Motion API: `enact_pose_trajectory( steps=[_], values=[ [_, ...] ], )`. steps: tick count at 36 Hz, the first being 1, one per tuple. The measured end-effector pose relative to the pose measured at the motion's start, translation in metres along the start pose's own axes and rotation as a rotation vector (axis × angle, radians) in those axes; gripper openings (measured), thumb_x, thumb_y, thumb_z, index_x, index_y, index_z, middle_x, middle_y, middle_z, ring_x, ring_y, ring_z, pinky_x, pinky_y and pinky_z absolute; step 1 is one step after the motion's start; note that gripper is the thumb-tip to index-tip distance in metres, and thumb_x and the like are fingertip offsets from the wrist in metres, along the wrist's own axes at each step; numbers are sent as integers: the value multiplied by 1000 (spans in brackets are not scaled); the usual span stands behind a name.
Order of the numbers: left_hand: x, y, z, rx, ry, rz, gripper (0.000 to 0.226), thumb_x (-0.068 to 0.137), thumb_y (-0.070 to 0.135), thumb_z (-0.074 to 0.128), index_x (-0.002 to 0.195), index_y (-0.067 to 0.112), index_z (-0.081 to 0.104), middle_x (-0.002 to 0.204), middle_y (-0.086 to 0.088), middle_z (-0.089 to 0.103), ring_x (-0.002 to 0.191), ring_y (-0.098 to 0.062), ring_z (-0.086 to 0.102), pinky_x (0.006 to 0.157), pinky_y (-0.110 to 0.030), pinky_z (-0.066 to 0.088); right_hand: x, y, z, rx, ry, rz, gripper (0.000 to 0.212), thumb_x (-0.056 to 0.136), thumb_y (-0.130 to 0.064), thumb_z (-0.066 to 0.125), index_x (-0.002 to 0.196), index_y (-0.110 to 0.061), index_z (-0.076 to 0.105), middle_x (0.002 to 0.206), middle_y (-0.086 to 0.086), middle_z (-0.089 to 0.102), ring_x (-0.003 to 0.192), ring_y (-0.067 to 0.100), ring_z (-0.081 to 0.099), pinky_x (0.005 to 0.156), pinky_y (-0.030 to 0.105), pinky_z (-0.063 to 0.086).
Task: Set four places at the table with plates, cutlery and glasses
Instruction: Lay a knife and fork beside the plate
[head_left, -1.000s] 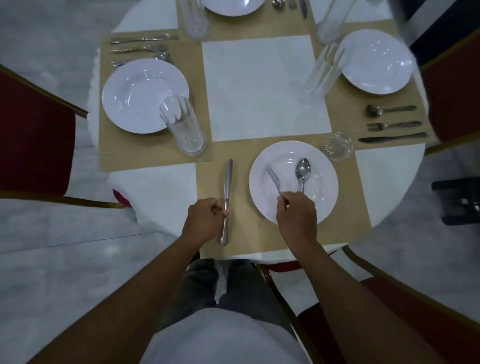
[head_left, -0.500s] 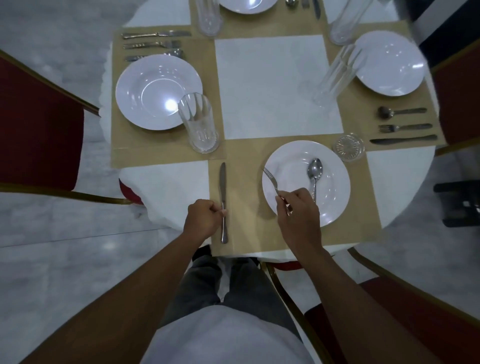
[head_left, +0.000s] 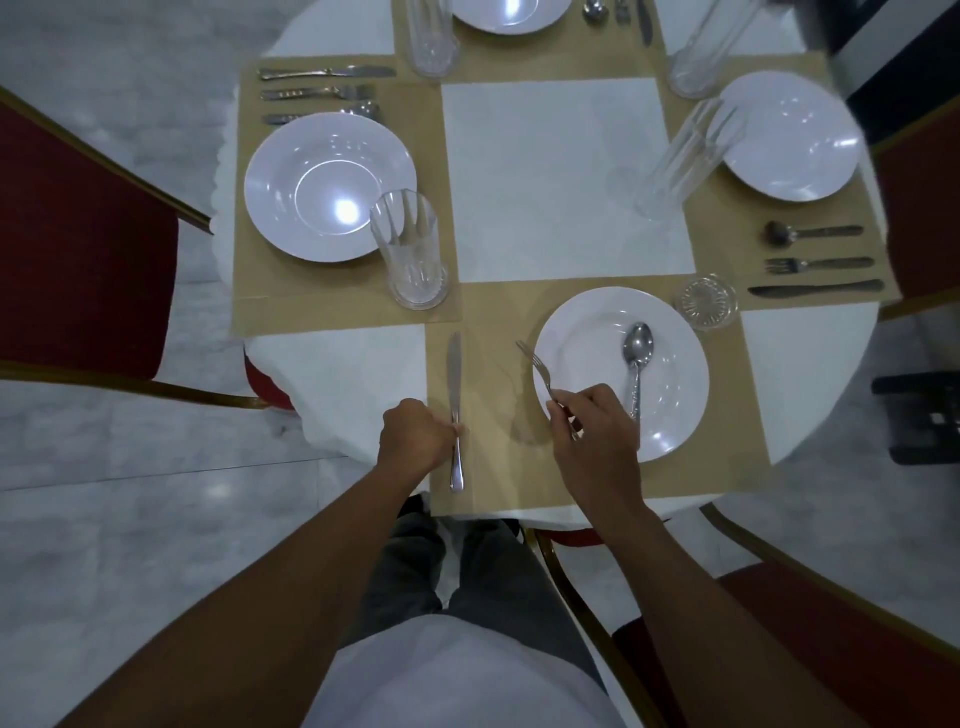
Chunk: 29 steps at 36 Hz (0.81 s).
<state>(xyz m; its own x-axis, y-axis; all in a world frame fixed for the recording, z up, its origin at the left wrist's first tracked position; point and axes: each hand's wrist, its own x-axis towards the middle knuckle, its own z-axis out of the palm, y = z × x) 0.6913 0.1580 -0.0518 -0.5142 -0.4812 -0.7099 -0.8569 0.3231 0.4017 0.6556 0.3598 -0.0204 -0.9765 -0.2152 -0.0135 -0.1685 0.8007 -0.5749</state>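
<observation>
A: What is the near plate (head_left: 587, 332) like?

B: Round, white and glossy, with a broad rim. It sits on a tan, matte, square placemat (head_left: 493, 467) laid over the white cloth of the round worktop (head_left: 566, 182). A polished metal spoon (head_left: 638, 353) lies in the plate, its oval bowl towards the far rim and its handle embossed.

A: And the hands?

B: The left hand (head_left: 415, 436) is curled, fingertips pinching the handle of a slim steel knife (head_left: 455, 384), which lies flat on the placemat left of the plate, with its blade pointing away from the person. The right hand (head_left: 595, 436) pinches a fork (head_left: 537, 366) by its handle – the tines slant out past the plate's left rim. Whether the fork touches the plate I cannot tell.

A: Any glass?

B: A clear cut-pattern glass (head_left: 705, 303) stands just beyond the plate's far right rim.
</observation>
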Motion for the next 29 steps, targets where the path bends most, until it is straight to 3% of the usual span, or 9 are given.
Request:
enact_pose_trajectory(
  steps=[7, 10, 14, 18, 21, 25, 27, 29],
  values=[
    [2, -3, -1, 30, 6, 18, 35, 76, 40, 76, 74, 7, 67, 71, -4, 65, 72, -23, 68, 66, -30, 56, 0, -4, -3, 36, -1, 35, 19, 97, -16, 69, 113, -9, 76, 100, 3, 66, 79, 12, 65, 70, 6, 43],
    [-1, -6, -5, 63, 71, 135, 31, 85, 42, 68, 71, 15, 63, 72, 1, 63, 76, -21, 67, 67, -30, 54, 0, -4, -2, 55, 3, 44, 21, 97, -18, 68, 116, -10, 75, 103, 4, 67, 82, 12, 67, 72, 17, 57],
    [0, -14, -17, 116, 209, 396, 12, 91, 37, 64, 92, 25, 63, 87, 6, 63, 85, -15, 61, 73, -31, 52, 1, -7, -1, 68, 14, 41, 23, 97, -19, 68, 118, -12, 73, 105, 4, 68, 84, 14, 68, 76, 29, 62],
    [16, -30, -28, 299, 273, 658, 47, 86, 37, 70, 127, 21, 56, 130, -2, 55, 120, -24, 49, 96, -37, 42, 2, -13, 2, 93, 7, 65, 25, 97, -19, 68, 120, -12, 73, 105, 5, 71, 84, 14, 68, 76, 31, 63],
    [27, -37, -33, 489, 128, 677, 82, 84, 49, 70, 152, 28, 30, 163, -1, 19, 149, -29, 16, 118, -48, 21, 2, -19, 5, 124, -19, 76, 24, 96, -19, 69, 118, -11, 74, 100, 5, 73, 82, 13, 68, 77, 27, 61],
    [29, -38, -35, 693, -9, 656, 96, 84, 59, 64, 157, 32, 6, 165, 1, -10, 151, -31, -8, 120, -54, 8, 3, -29, 11, 165, -116, 166, 22, 96, -23, 69, 115, -13, 76, 97, -1, 74, 81, 5, 65, 73, 7, 46],
    [29, -36, -34, 697, -14, 633, 97, 85, 58, 65, 157, 32, 5, 165, 1, -12, 151, -30, -10, 120, -54, 6, 3, -33, 16, 198, -210, 235, 19, 96, -25, 69, 112, -17, 77, 94, -5, 75, 82, 1, 66, 75, 9, 47],
    [29, -34, -31, 697, -15, 612, 99, 84, 57, 67, 157, 32, 5, 165, 1, -13, 151, -30, -11, 120, -56, 7, 3, -36, 22, 206, -293, 269, 18, 96, -25, 69, 111, -18, 77, 96, -6, 76, 85, 4, 68, 82, 20, 54]
  ],
)
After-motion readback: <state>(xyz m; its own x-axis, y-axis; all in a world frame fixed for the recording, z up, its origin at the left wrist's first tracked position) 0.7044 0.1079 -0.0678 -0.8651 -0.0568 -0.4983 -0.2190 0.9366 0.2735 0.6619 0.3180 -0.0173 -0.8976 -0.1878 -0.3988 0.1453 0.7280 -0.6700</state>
